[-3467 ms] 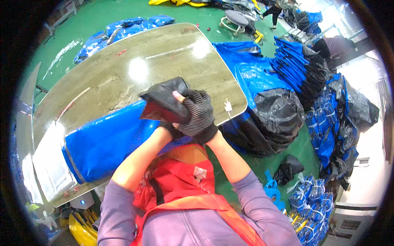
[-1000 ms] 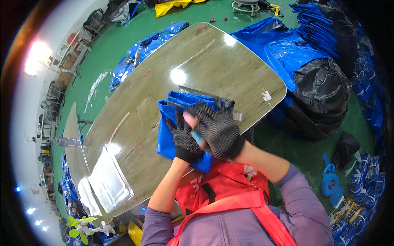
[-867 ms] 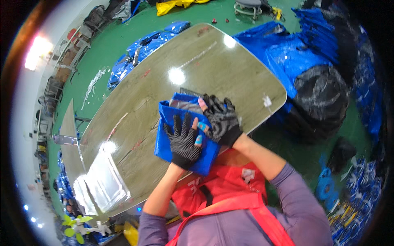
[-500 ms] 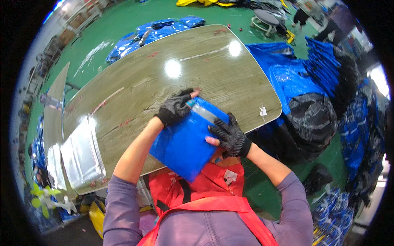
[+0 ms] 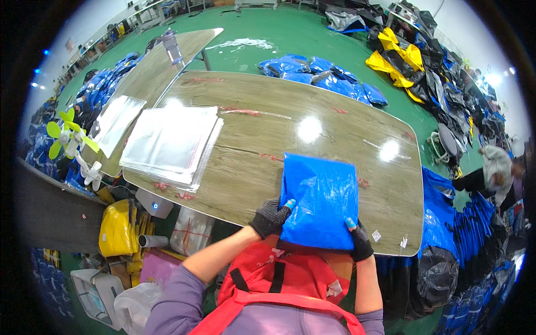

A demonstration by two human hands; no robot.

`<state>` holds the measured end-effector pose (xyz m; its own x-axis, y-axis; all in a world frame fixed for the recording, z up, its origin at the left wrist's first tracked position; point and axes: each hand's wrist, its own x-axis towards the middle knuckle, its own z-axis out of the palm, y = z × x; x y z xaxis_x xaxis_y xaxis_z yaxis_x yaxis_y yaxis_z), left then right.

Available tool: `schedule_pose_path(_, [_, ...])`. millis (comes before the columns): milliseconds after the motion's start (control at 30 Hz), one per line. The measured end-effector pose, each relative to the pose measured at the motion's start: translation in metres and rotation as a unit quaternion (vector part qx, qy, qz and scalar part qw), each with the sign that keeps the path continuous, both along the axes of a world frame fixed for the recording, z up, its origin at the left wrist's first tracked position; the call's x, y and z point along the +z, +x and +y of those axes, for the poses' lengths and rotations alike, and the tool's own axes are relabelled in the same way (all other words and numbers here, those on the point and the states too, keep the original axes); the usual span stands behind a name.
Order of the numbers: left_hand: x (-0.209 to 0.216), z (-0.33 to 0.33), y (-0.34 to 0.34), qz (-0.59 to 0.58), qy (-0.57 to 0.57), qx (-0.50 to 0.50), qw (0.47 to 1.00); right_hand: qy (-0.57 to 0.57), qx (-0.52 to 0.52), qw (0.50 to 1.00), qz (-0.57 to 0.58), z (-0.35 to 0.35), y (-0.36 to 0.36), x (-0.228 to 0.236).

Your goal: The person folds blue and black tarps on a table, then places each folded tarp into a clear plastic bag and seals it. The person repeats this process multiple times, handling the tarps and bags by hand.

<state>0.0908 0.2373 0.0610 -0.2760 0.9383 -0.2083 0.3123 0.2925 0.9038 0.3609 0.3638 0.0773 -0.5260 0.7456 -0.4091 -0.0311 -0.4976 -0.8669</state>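
Observation:
A folded square of glossy blue plastic sheeting (image 5: 319, 201) is held tilted over the table's near edge, directly in front of me. At its left lower side my left hand (image 5: 271, 218), in a dark dotted fingerless glove, grips it with the thumb on top. My right hand (image 5: 362, 241), gloved the same way, grips the lower right corner, its thumb also on the upper face. Most of the fingers of both hands are hidden under the bundle. On the wood-grain table (image 5: 245, 145), to the left, lies a stack of clear plastic bags (image 5: 167, 139).
A second table (image 5: 139, 70) with a bottle (image 5: 171, 47) adjoins at the left, near a small green-bladed fan (image 5: 70, 134). Blue wrapped packages (image 5: 335, 84) lie on the floor beyond. Blue and black sheeting (image 5: 438, 234) is heaped at the right; a person (image 5: 497, 170) bends there.
My view has swung left. The blue bundle has turned from a slant to nearly square, with its strip of tape no longer showing. My hands have shifted to its lower left side and lower right corner.

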Motion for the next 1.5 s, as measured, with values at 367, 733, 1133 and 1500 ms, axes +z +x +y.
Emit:
schedule_pose_path(367, [-0.029, -0.053, -0.361, 0.501, 0.039, 0.232, 0.833, -0.082, 0.02, 0.996, -0.028, 0.007, 0.017, -0.004])
schedule_pose_path(733, [0.014, 0.023, -0.059, 0.329, 0.196, -0.17, 0.908, 0.031, -0.056, 0.998, 0.021, 0.009, 0.032, 0.068])
schedule_pose_path(1133, [-0.004, 0.025, -0.051, 0.328, 0.221, -0.038, 0.918, -0.08, -0.055, 0.986, -0.135, -0.013, 0.084, 0.062])
schedule_pose_path(1500, [0.019, 0.028, -0.053, 0.108, 0.161, -0.037, 0.98, 0.008, 0.033, 0.987, -0.156, -0.031, 0.035, 0.072])
